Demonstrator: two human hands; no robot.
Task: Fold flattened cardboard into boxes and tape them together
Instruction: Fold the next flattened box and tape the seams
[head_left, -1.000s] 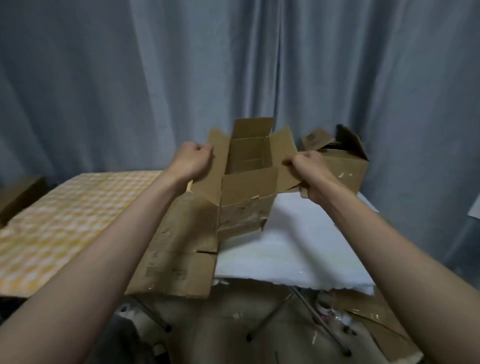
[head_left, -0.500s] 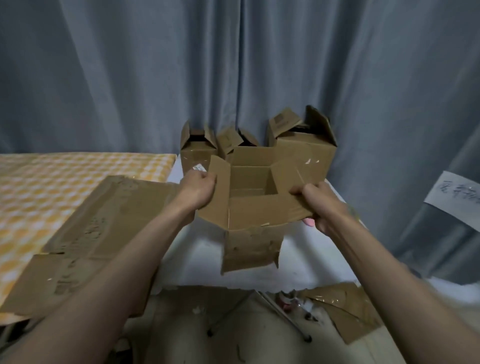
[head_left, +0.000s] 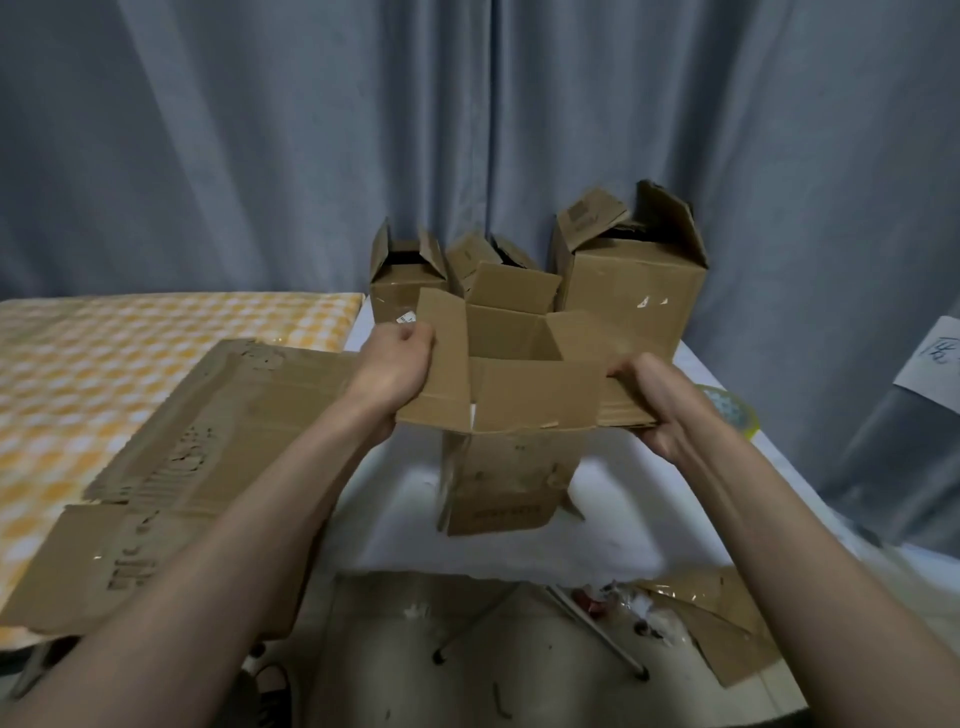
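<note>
Between the two hands, a small corrugated cardboard box (head_left: 514, 415) hangs open-topped above the white table (head_left: 613, 530), the left hand (head_left: 397, 366) pinching its left flap and the right hand (head_left: 657, 410) gripping its right flap. Since half a second ago its scuffed brown body has lifted slightly and sits nearer. Three folded boxes (head_left: 631, 291) stand behind, with flattened cardboard (head_left: 171, 467) at left.

No lettering reads clearly. The flattened cardboard (head_left: 171, 467) at eight o'clock bears large print, too blurred to read. The paper sign (head_left: 930, 366) at three o'clock shows handwritten characters, cut off. A small white label (head_left: 407, 317) is too small to read.
</note>
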